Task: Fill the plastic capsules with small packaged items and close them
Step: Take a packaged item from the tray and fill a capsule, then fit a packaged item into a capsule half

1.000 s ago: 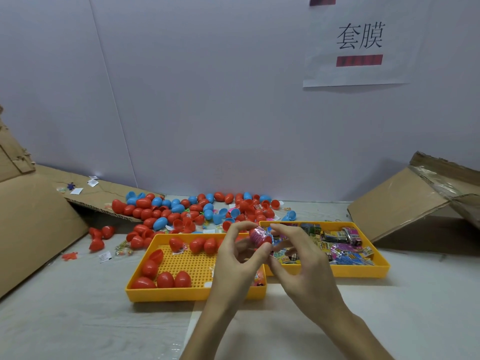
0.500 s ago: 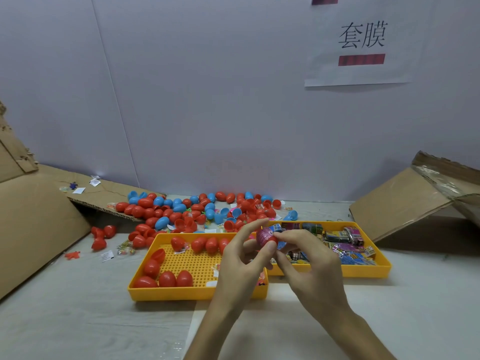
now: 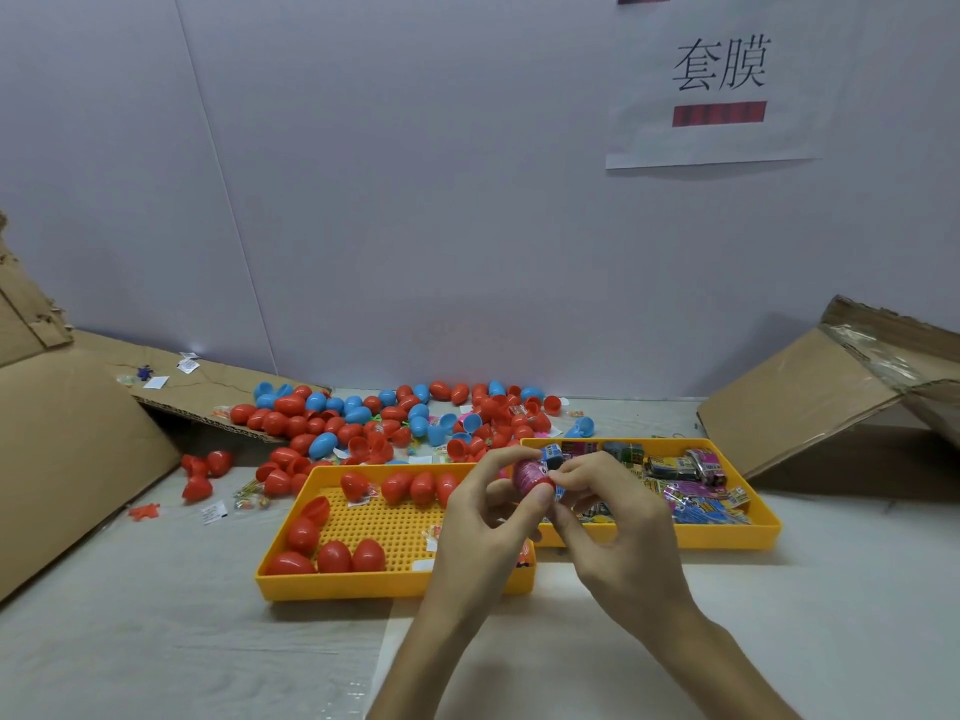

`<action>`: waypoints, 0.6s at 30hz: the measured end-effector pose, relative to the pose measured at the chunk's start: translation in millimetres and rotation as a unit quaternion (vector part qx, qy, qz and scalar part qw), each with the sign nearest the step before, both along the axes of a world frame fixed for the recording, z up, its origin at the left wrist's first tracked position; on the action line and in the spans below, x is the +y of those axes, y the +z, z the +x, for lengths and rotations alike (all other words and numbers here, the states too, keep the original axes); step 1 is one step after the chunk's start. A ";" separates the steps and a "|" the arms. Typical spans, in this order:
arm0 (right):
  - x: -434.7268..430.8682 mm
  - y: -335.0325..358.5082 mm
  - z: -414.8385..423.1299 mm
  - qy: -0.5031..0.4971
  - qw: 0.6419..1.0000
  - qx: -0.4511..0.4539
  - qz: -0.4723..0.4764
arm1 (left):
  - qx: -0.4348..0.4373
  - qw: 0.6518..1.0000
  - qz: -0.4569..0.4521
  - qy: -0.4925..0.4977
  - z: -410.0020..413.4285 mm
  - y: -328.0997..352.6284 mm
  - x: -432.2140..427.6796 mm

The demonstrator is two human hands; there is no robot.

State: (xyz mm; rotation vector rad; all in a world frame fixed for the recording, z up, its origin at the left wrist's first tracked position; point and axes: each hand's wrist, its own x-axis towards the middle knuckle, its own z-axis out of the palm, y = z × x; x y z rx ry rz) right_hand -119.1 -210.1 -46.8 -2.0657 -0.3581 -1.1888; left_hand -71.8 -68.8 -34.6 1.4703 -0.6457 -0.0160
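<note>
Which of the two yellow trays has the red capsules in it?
The left tray, nearer the camera, holds red capsules; the right tray holds colourful packets.

Wall sign: "套膜"; red bar beneath, possibly text, unreadable.

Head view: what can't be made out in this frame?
Head view throughout:
- pink packet: mostly covered by the left hand and right hand; any capsule half beneath is hidden.
- left tray: near right corner behind the left hand.
- packets in the right tray: print too small.
</note>
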 end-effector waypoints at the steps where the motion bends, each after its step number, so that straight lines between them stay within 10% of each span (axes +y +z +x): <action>1: 0.1 0.1 -0.1 -0.001 1.000 0.006 0.007 | 0.002 1.000 0.002 0.002 0.2 0.3 -0.3; 13: 5.3 6.9 -1.5 0.007 0.987 0.090 0.134 | -0.036 0.996 0.041 0.064 2.5 -5.7 -1.4; 18: -18.4 17.4 4.1 0.088 0.855 0.270 0.434 | -0.128 0.876 0.347 0.311 20.8 -17.0 14.8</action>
